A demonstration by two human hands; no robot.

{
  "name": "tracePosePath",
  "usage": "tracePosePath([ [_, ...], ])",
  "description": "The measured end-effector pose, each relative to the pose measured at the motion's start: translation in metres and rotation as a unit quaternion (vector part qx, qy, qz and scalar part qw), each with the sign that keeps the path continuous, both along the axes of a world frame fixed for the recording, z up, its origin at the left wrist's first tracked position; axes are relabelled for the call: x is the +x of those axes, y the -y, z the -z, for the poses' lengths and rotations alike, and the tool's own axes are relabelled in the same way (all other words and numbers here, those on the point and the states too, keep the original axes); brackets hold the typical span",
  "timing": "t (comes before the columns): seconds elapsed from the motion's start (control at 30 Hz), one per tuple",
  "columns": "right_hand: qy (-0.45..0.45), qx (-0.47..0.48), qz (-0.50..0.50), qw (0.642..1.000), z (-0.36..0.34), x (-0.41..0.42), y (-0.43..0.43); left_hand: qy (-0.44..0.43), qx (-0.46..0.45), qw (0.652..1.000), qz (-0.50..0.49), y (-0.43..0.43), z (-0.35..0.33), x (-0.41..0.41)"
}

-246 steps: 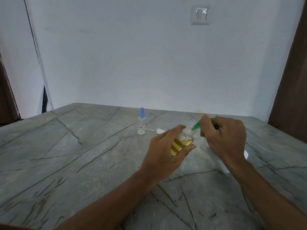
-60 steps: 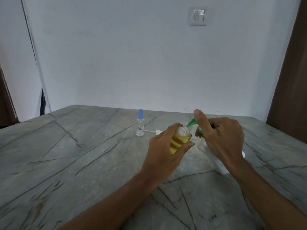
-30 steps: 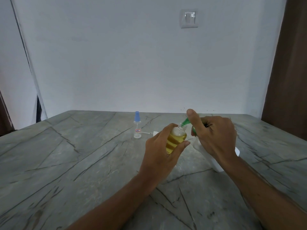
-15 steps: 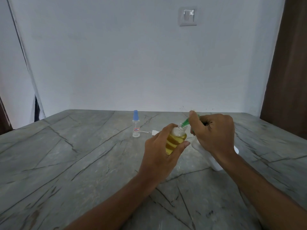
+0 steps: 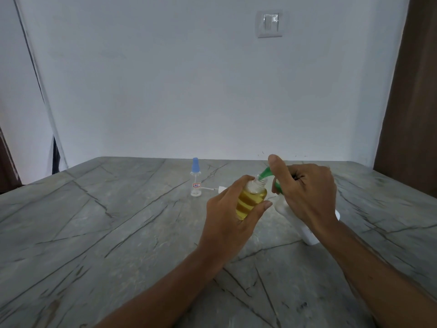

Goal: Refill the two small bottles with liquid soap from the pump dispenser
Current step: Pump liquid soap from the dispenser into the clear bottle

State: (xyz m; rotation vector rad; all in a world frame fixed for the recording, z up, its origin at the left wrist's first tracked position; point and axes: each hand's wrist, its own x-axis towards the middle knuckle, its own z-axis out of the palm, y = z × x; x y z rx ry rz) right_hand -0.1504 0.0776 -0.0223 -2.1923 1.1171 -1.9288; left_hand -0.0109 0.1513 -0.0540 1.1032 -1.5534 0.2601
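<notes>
My left hand (image 5: 233, 215) grips a small clear bottle (image 5: 251, 200) mostly full of yellow soap, tilted with its open neck up to the right. My right hand (image 5: 305, 190) holds the white pump dispenser (image 5: 307, 229), tilted on the table, fingers curled round its green pump head (image 5: 264, 174). The green spout sits at the small bottle's mouth, and my thumb rests on top of the pump. A second small clear bottle (image 5: 195, 179) with a blue cap stands upright further back to the left, looking empty.
A grey stone table (image 5: 99, 233) with dark veins carries everything. A small white spray top with a thin tube (image 5: 218, 189) lies between the blue-capped bottle and my left hand. A white wall rises right behind; a brown door (image 5: 411, 91) stands at right.
Both hands keep the same hold. The soap level in the small bottle has risen since the earliest frame. My right thumb has lifted slightly on the pump compared with half a second ago.
</notes>
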Motion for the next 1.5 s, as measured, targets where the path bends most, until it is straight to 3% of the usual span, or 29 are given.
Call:
tracePosePath([
  [0.8,0.008,0.011,0.016,1.0,-0.0015,-0.0015,0.0011,0.021,0.014,0.999,-0.02,0.0016,0.0022,-0.0009],
  [1.5,0.003,-0.048,0.009,0.999,0.0006,-0.0028,0.0084,0.013,0.017,1.0,-0.006,-0.0009,0.0023,-0.0024],
])
